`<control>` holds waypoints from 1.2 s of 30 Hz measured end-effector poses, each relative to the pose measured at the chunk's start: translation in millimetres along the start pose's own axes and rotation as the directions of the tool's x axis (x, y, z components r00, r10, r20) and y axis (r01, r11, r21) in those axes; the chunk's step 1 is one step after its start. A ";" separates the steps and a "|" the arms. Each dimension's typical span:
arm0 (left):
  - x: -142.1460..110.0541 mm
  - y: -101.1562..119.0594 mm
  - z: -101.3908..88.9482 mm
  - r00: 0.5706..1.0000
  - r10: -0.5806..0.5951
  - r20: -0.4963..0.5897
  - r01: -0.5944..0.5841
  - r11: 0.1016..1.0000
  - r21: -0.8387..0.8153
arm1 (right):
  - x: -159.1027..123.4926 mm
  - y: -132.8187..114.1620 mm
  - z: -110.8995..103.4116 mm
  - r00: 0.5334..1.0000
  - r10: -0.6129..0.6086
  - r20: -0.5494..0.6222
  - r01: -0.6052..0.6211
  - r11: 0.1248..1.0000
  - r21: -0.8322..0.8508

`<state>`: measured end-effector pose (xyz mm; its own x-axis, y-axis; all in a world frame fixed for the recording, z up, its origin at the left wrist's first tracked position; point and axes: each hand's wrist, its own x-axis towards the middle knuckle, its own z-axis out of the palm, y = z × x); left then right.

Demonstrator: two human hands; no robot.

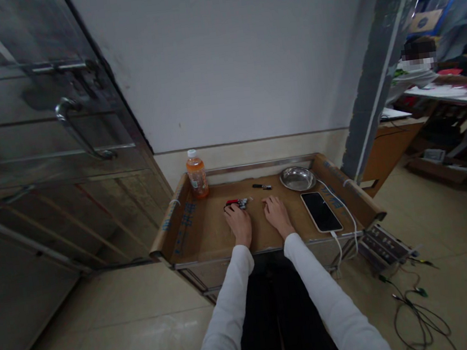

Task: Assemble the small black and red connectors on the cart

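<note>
Head view, and we're on the cardboard-lined worktop (208, 229), w/ the metal dish (296, 179) at the back as our marker. L hand (238, 222) is down at a small red-and-black cluster (242, 202), well left of the dish and nearer the wearer; its fingers touch or all but touch it, can't tell if they're clamped, b/c the back of the hand hides the tips. R hand (277, 213) rests nearer the wearer than the dish and a bit left, fingers loosely apart, nothing seen in them. Small black piece (261, 186) lies just left of the dish, clear of both hands.

Trouble spots? Cluster's bits look loose: a careless nudge from the L hand could scatter them, prob. worst if they're round. R hand reaching fwd too fast could flick the black piece into the dish. Phone (322, 212) sits just wearer-side of the dish, w/ its white cable (334, 235) plugged in; a snagged loop could yank it off the edge. Bottle (197, 178), far left of the dish, could tip if an elbow swings wide.
</note>
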<state>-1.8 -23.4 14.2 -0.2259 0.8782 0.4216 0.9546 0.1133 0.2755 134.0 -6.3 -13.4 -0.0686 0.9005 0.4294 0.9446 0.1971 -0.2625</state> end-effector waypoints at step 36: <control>30.7 38.9 65.2 0.865 0.493 0.094 -0.435 0.830 -0.350 | 7.8 1.6 -14.1 0.980 0.196 -0.025 -0.196 0.953 -0.230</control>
<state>41.1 38.3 -18.5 0.2934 0.8590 0.4196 0.8220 -0.4508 0.3480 139.5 -4.4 1.7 0.1258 0.9116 0.3915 0.9876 -0.0779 -0.1359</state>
